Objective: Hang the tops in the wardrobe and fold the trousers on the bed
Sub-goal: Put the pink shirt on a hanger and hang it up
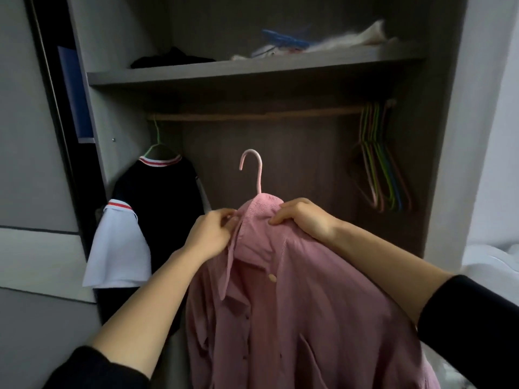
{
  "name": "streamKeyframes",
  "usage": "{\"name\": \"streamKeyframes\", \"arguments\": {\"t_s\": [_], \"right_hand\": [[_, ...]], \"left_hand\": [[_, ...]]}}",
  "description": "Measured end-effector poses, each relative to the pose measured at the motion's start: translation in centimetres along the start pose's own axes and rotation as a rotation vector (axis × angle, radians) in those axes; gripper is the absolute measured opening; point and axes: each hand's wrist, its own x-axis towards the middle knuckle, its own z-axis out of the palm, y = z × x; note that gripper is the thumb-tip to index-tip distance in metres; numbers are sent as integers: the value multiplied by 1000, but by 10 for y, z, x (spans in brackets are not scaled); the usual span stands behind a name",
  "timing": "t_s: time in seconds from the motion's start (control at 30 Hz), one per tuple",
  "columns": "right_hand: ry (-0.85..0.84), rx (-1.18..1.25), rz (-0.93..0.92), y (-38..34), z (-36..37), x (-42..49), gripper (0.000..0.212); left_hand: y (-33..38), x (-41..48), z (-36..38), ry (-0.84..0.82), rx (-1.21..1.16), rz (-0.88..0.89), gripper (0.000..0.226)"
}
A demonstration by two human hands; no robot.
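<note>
Shirt [295, 304], pink, held before the open wardrobe [438, 136] on a pink hanger [259, 178], its hook upright below the rail [252, 115]. The left hand [209, 234] pinches the collar edge in a tight grip; the right hand [303, 217] curls its grip over the cloth beside the neck. Best practice here looks to be squaring the collar on the hanger first, then lifting by the neck and hooking into the free stretch of rail between the dark top [160, 197] and the spare hangers [379, 169].

The wardrobe shelf [252, 69] carries a black garment [171, 58], a blue plastic item [283, 40] and a white fluffy thing [354, 37].
</note>
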Motion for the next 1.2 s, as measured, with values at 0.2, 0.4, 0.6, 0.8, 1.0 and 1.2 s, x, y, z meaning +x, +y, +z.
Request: {"name": "streamKeyframes", "arguments": {"t_s": [0.2,0.4,0.6,0.8,1.0,1.2], "right_hand": [[161,20,-23,-9,33,90,28],[252,99,-25,-38,54,185,12],[317,182,-85,-70,68,267,9],[395,156,-148,-90,87,336,13],[364,107,-176,-97,107,399,38],[300,40,-179,-76,141,436,39]], "left_hand": [[-30,89,-24,25,94,83,30],[-72,183,-60,125,217,181,34],[-117,270,-108,262,322,202,44],[-147,331,-142,270,388,100,62],[-168,375,-165,162,433,28,73],[-192,388,-159,172,436,108,71]]}}
